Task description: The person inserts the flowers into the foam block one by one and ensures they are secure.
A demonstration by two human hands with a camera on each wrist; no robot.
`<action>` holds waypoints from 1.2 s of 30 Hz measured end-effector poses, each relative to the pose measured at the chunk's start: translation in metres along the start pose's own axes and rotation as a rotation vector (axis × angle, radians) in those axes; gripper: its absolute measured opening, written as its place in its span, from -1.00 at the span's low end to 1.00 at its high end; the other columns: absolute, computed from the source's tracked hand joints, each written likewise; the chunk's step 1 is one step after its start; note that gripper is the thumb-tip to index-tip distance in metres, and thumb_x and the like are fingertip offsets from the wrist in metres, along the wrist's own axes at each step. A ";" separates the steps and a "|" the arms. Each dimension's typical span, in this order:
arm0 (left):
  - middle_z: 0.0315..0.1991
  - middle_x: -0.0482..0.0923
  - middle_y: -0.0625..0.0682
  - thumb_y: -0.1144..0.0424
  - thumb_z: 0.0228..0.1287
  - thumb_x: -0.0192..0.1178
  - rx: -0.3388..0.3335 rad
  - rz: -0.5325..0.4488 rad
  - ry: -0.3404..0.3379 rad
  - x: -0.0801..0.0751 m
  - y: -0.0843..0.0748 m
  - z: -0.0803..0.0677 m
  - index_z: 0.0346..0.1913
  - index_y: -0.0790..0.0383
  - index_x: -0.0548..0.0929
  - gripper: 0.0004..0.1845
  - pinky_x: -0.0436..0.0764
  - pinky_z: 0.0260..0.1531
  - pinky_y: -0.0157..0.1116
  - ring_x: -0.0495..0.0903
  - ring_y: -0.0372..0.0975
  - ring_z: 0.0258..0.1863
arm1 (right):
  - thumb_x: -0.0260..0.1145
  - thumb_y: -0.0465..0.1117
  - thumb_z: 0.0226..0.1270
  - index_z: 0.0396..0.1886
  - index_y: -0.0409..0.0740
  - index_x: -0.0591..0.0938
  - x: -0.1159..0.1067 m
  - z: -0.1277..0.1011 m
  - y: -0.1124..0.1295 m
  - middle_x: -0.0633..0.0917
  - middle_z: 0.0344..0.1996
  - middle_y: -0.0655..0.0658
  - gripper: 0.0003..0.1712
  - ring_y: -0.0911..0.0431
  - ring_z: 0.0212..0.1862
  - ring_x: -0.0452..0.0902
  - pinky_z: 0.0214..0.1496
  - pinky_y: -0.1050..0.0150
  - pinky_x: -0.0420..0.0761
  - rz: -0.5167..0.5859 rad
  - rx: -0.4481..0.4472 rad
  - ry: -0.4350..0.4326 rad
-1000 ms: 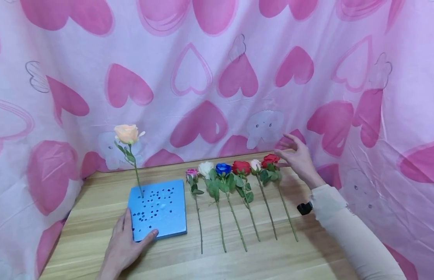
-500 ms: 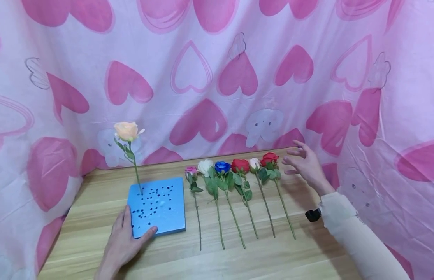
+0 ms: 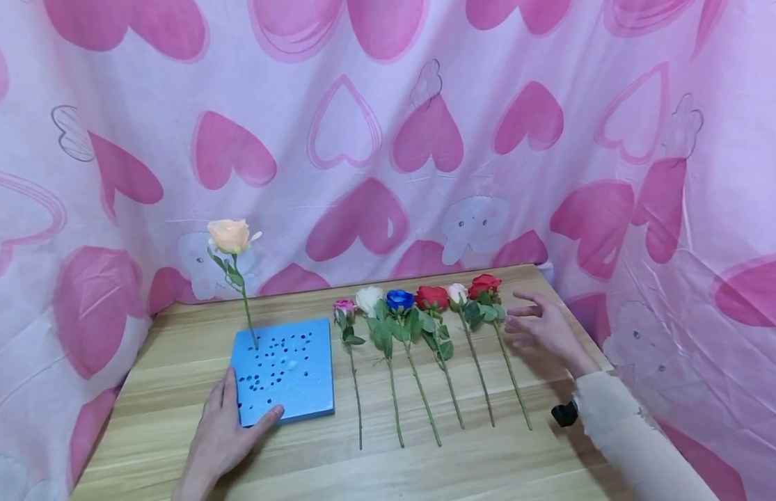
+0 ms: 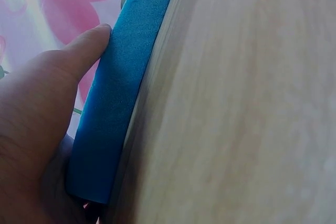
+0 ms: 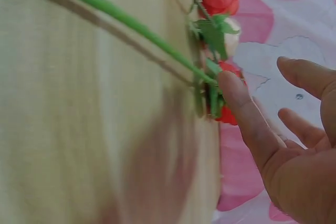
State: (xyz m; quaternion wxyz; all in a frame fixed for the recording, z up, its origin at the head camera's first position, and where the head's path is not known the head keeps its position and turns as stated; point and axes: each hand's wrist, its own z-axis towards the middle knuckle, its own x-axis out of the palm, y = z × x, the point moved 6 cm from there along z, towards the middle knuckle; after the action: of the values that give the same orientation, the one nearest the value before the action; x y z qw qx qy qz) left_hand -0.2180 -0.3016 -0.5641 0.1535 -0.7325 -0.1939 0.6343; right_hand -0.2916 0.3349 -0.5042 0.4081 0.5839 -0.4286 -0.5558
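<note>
At the left of the table, my left hand [image 3: 221, 431] holds the near left corner of a blue foam block [image 3: 312, 396], thumb at the front edge and fingers along the left side. In the left wrist view the thumb [image 4: 88, 51] lies against the block's edge. A peach rose [image 3: 230, 236] stands upright in one of the block's holes. My right hand [image 3: 544, 330], fingers spread and holding nothing, hovers just right of the rightmost red rose [image 3: 484, 286]. In the right wrist view, a fingertip overlaps that flower's head beside its green stem [image 5: 142, 32].
Several roses lie in a row, stems toward me: a pink one [image 3: 344, 308], a white one [image 3: 369, 300], a blue one [image 3: 400, 300], another red one [image 3: 432, 297] and a pale pink one [image 3: 457, 293]. A heart-patterned curtain [image 3: 356, 132] hangs around the wooden table [image 3: 475, 466].
My right hand has moved from over the rightmost red rose's head to the right and then down beside its stem. My left hand stays at the foam block.
</note>
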 end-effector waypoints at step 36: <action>0.73 -0.33 0.63 -0.69 0.30 0.20 -0.028 0.010 0.031 0.000 -0.001 -0.001 0.76 0.41 -0.50 0.60 0.01 0.65 0.44 -0.11 0.49 0.69 | 0.55 -0.35 0.48 0.58 -0.50 0.38 0.027 -0.010 -0.045 0.60 0.20 -0.46 -0.18 -0.01 -0.04 0.71 -0.17 0.02 0.91 -0.122 0.144 0.153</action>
State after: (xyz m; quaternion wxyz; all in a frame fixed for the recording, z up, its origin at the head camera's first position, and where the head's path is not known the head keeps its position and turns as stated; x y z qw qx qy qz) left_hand -0.2175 -0.3001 -0.5637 0.1428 -0.7454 -0.1967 0.6207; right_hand -0.2787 0.3227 -0.5549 0.3622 0.6774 -0.3986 -0.5012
